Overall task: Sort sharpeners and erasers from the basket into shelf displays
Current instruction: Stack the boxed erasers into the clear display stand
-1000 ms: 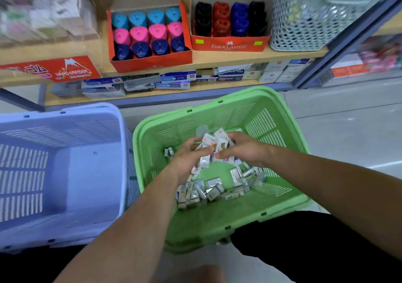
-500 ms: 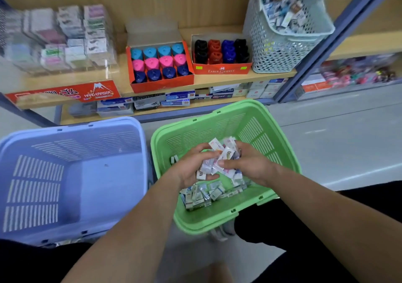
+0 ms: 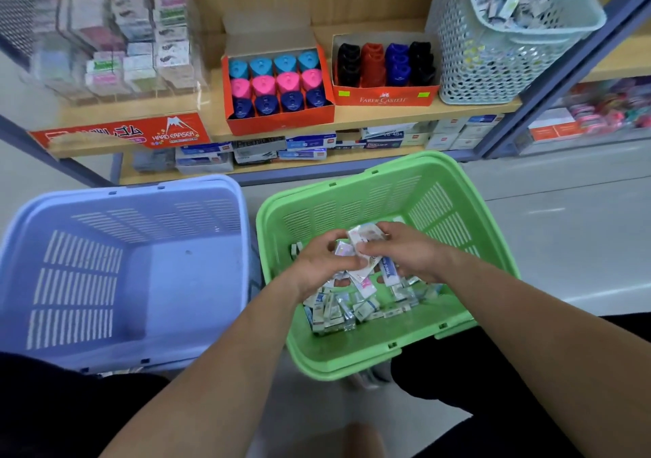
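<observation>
The grip is two-handed: the left hand point(image 3: 322, 263) and the right hand point(image 3: 408, 256) are both curled, thumbs nearly meeting, around a handful of erasers point(image 3: 368, 237) held just right of the frame's centre, inside the green basket point(image 3: 352, 362). The wrapped pieces fan out at mixed angles. Some poke up past the fingers and others hang down toward the loose pile point(image 3: 338, 311) on the basket floor just below, so the bundle has no single long axis. From the grip, the likely destination lies up and to the left: a clear display case point(image 3: 141, 52) of small blurred packs stands at the upper left of the frame, on the shelf point(image 3: 387, 115), above a red label point(image 3: 141, 133) reading "hard eraser". Reaching it means crossing over the blue basket point(image 3: 141, 189) at the left, and the left hand is on the nearer side. The two sharpener boxes point(image 3: 278, 84) sit straight above the grip at upper centre. A pale mesh basket point(image 3: 475, 59) at the upper right also holds small packs, so the target cannot be told for certain.
</observation>
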Available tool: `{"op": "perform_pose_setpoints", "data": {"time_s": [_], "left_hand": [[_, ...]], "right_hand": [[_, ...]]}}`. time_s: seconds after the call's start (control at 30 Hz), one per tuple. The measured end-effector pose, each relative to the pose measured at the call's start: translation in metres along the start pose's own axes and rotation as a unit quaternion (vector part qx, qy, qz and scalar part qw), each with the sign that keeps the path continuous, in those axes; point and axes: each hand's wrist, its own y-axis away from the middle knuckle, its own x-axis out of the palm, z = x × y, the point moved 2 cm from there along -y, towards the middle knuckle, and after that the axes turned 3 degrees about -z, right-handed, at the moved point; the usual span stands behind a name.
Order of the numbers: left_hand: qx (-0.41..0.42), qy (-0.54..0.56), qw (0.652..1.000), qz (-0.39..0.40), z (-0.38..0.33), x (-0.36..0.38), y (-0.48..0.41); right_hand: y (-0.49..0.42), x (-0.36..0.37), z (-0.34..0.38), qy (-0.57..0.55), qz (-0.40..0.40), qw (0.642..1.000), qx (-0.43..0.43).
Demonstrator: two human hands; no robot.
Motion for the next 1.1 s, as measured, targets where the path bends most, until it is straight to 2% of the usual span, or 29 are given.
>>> {"op": "perform_pose_setpoints", "data": {"time_s": [0.23, 0.37, 0.43, 0.6, 0.67, 0.8, 0.9, 1.1], "left_hand": [[0.002, -0.016, 0.999, -0.035, 0.000, -0.003, -0.004], [0.004, -0.019, 0.999, -0.051, 0.006, -0.008, -0.005], [0.006, 0.006, 0.997, -0.080, 0.007, -0.011, -0.007], [0.025, 0.075, 0.988, -0.131, 0.002, -0.013, -0.007], [0.036, 0.093, 0.983, -0.152, 0.004, -0.013, -0.009], [0.073, 0.091, 0.977, -0.180, 0.001, -0.011, -0.010], [0.077, 0.078, 0.977, -0.180, 0.002, -0.008, -0.012], [0.032, 0.194, 0.973, -0.124, 0.002, -0.004, -0.016]], "right_hand": [[-0.008, -0.004, -0.002, -0.006, -0.017, 1.000, -0.005], [-0.011, -0.008, -0.009, -0.006, -0.069, 0.998, 0.002], [-0.010, -0.014, -0.009, 0.012, -0.093, 0.996, -0.005], [-0.006, -0.013, 0.001, 0.106, -0.092, 0.990, -0.018], [-0.005, -0.008, 0.009, 0.081, -0.087, 0.993, -0.024], [0.002, 0.005, 0.019, -0.098, -0.030, 0.995, -0.007], [0.002, 0.007, 0.018, -0.127, -0.031, 0.991, -0.002], [-0.005, 0.004, 0.015, -0.167, -0.067, 0.983, -0.022]]}}
